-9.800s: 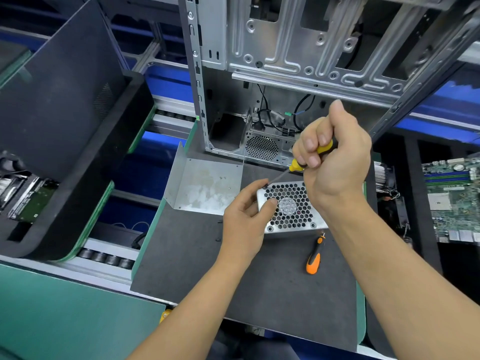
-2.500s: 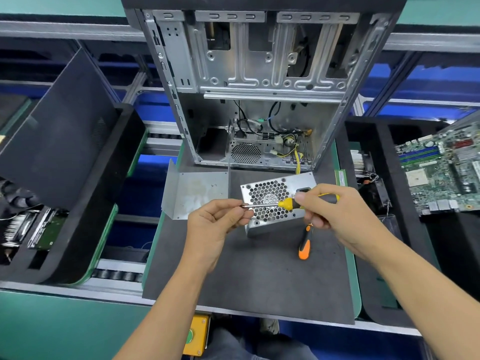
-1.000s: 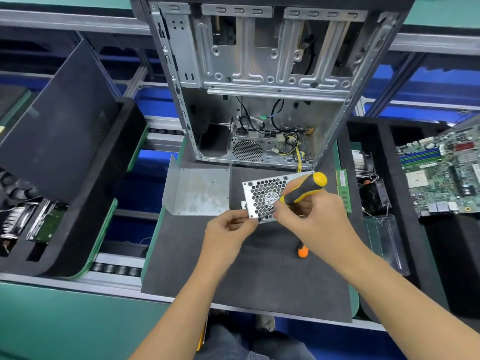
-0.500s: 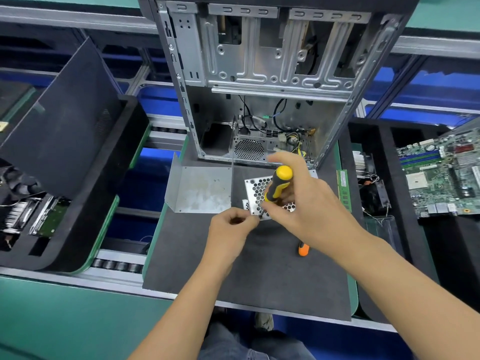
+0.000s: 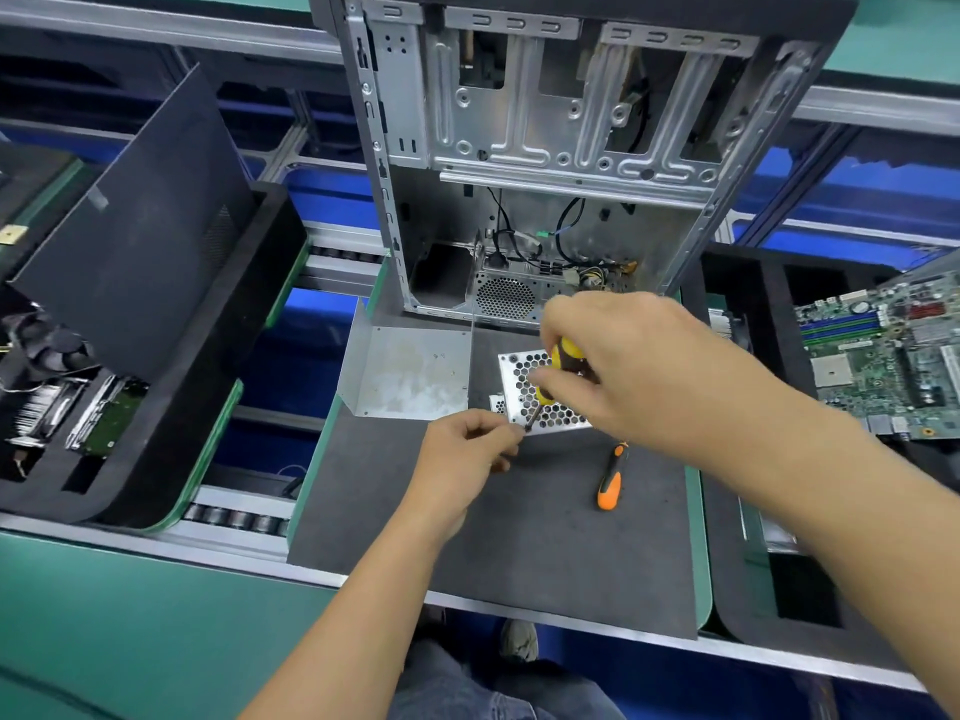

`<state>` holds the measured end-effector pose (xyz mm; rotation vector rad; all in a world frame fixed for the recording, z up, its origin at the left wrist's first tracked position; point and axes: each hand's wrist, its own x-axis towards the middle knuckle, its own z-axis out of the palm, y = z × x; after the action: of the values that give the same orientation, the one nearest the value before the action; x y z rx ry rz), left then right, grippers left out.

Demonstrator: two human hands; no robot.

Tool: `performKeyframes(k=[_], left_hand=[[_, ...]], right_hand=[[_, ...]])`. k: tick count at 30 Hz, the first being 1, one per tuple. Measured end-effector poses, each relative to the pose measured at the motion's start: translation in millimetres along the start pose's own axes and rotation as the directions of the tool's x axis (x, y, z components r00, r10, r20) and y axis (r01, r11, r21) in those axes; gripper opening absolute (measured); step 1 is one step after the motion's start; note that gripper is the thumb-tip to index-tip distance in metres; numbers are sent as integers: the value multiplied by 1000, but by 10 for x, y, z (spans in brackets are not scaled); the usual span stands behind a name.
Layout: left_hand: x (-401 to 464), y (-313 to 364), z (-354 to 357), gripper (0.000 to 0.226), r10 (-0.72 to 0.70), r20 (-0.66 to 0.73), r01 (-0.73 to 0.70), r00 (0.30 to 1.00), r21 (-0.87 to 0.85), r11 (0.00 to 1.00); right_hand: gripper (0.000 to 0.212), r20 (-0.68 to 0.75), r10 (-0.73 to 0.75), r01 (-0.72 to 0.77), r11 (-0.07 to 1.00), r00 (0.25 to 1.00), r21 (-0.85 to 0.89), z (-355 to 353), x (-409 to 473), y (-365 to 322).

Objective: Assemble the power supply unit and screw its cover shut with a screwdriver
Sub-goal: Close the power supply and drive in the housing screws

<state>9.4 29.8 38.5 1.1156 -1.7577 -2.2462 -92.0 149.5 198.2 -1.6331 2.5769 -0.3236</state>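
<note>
A dark grey mat (image 5: pixel 519 537) covers the counter here, edged in green, and behind it stands an open computer case (image 5: pixel 545 148), bare metal, with black wires (image 5: pixel 519 241) hanging inside. Beyond the mat run blue rails and metal framing, a teal ledge along the near edge. To the left sits a black foam tray (image 5: pixel 171 366) with a dark panel (image 5: pixel 140 226) leaning in it; to the right, a green circuit board (image 5: pixel 893 350) lies in another foam tray.

The power supply (image 5: pixel 524 376) lies on the mat just in front of the case, its honeycomb grille facing up. Beside it on the left rests a bent metal cover (image 5: pixel 410 371), touching the base of the case. The right hand (image 5: pixel 639 366) is curled round the yellow and black handle of a screwdriver (image 5: pixel 558 376), the tool tilted with its tip down at the near left corner of the power supply. The left hand (image 5: pixel 467 454) sits right at that tip, fingers (image 5: pixel 501 433) pinched together; whatever they hold is too small to make out, so I cannot tell whether a screw is there. An orange screwdriver (image 5: pixel 609 480) lies loose on the mat, just under the right wrist.

Much of the power supply is hidden beneath the right hand. The screwdriver's shaft is blurred. The circuit board is cut off by the right edge, and the left tray's contents are dim and hard to read. Blue jeans and a shoe (image 5: pixel 519 641) show below the counter.
</note>
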Motion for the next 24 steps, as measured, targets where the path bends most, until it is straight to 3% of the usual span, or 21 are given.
performKeyframes(k=[2, 3, 6, 8, 10, 12, 14, 17, 20, 22, 24], left_hand=[[6, 6, -13, 13, -8, 23, 9, 1000, -43, 999], [9, 9, -15, 14, -10, 30, 12, 1000, -53, 999], [18, 8, -22, 16, -9, 39, 12, 999, -72, 997], [29, 1, -22, 13, -15, 39, 18, 999, -81, 997], [42, -10, -24, 10, -20, 43, 24, 999, -88, 996], [49, -21, -30, 10, -24, 53, 29, 998, -92, 995], [58, -27, -35, 10, -28, 56, 32, 998, -82, 996], [72, -23, -21, 5, -29, 42, 33, 999, -100, 994], [122, 3, -8, 21, -37, 41, 43, 998, -149, 988], [153, 15, -20, 8, -20, 78, 25, 997, -70, 997], [172, 30, -19, 23, 3, 107, -3, 994, 2, 1000]], right_hand=[[28, 54, 22, -8, 971, 998, -240, -28, 55, -52], [28, 84, 28, -6, 966, 996, -259, -50, 62, -73], [17, 221, -39, 57, 995, 975, -77, -129, 80, -88], [6, 271, -78, 119, 984, 959, -136, -162, 129, -90], [18, 251, -35, 124, 929, 967, -349, -135, 185, -104], [37, 256, 37, 82, 896, 966, -436, -153, 217, -117], [34, 314, 58, 52, 942, 948, -331, -170, 179, -130], [16, 411, -23, 151, 947, 911, -282, -182, 138, -92], [12, 379, -17, 164, 919, 925, -358, -182, 147, -148], [20, 327, -31, 193, 858, 944, -476, -142, 155, -235], [26, 292, -34, 180, 853, 956, -490, -133, 132, -292]])
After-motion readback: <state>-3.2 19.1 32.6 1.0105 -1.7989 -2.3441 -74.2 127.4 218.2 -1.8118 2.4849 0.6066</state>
